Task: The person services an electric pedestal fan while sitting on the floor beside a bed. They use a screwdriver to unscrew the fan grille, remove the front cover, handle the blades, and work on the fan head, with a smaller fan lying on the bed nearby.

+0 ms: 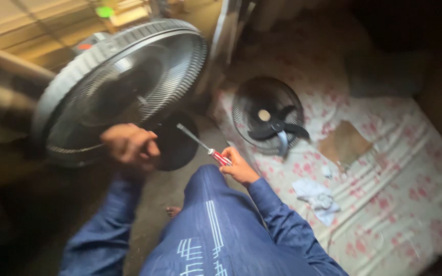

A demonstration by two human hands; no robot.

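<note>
A large fan head with its rear wire guard tilts toward me at the upper left. My left hand is closed around the guard's lower rim, in front of the dark round base. My right hand grips a screwdriver with a red and white handle; its metal shaft points up-left toward the fan. The front guard lies flat on the patterned sheet to the right, with a dark fan blade resting in it. Blue sleeves and a blue-clad knee fill the lower middle.
A mattress with a white and pink floral sheet covers the right side. On it lie a piece of brown cardboard and a crumpled white cloth. A bare toe shows on the dark floor. Wooden boards stand at the upper left.
</note>
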